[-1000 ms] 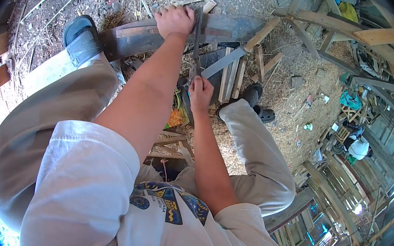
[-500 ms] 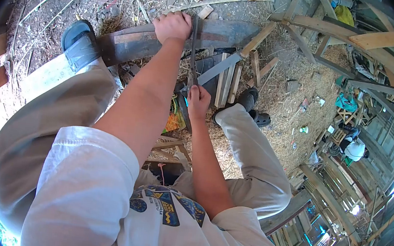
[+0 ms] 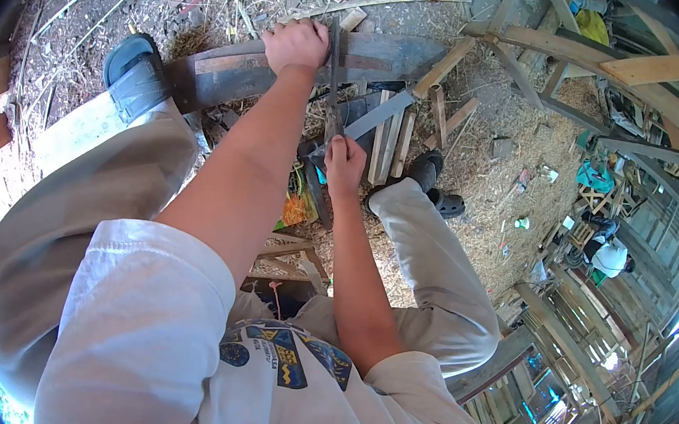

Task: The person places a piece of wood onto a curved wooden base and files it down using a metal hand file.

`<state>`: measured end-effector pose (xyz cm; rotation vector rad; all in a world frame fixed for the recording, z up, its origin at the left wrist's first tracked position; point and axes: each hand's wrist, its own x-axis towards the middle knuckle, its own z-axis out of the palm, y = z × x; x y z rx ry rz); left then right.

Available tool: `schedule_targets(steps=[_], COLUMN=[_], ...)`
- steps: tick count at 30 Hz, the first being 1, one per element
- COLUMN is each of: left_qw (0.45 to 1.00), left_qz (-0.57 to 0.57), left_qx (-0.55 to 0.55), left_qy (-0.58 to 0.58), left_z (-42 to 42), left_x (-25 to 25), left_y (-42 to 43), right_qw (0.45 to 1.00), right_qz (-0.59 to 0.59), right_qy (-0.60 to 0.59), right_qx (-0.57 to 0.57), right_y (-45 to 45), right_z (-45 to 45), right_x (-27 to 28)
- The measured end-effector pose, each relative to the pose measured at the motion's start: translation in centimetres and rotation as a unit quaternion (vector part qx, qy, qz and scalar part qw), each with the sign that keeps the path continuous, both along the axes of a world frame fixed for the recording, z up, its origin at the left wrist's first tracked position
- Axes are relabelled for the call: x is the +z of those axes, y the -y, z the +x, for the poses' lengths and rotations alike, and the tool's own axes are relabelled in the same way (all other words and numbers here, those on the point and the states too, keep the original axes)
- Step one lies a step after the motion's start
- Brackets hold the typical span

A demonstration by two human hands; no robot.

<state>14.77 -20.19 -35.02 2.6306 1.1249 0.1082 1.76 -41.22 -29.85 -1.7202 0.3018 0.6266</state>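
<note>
The bar (image 3: 334, 77) looked matt, the board (image 3: 403, 53) worn wood, the shirt (image 3: 143, 315) and trousers (image 3: 75, 215) matt cloth, the clog (image 3: 450, 204) smooth plastic

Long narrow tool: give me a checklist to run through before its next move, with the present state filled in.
1. Right hand on the near end of the long narrow tool: ok, fingers closed round it.
2. Tool across the dark timber: ok, it crosses it in this view; whether it bites, cannot tell.
3. Left hand on the timber: ok, but its grip is unclear.
4. Left hand well clear of the tool: not ok, it is close beside it.
5. Timber held firm: cannot tell.
6. Floor clear: not ok, loose wooden strips lie near the right shoe.
</note>
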Motion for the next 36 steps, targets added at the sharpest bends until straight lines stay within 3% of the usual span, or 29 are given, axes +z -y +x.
schedule_targets(steps=[6, 10, 12, 16, 23, 36], left_qw=[1.0, 1.0, 1.0, 0.999, 0.999, 0.999], left_qz=[-0.011, -0.017, -0.014, -0.014, -0.024, -0.025], left_qx=[0.008, 0.009, 0.011, 0.007, 0.009, 0.008], left_qy=[-0.016, -0.01, -0.007, -0.027, -0.03, -0.03], left_z=[0.3, -0.2, 0.3, 0.3, 0.2, 0.2], left_x=[0.2, 0.1, 0.7, 1.3, 1.0, 1.3], left_y=[-0.2, 0.0, 0.0, -0.1, -0.1, -0.1], right_qw=[0.999, 0.999, 0.999, 0.991, 0.995, 0.996], right_qz=[0.04, -0.013, 0.038, 0.097, 0.092, 0.076], right_qy=[0.005, 0.038, -0.015, -0.013, -0.013, 0.019], right_qx=[-0.021, 0.021, -0.023, -0.086, -0.034, -0.035], right_y=[0.2, -0.2, 0.0, 0.2, 0.6, -0.3], right_z=[-1.3, 0.8, 0.1, -1.5, -0.9, -1.0], right_x=[-0.6, -0.8, 0.2, -0.2, -0.6, -1.7])
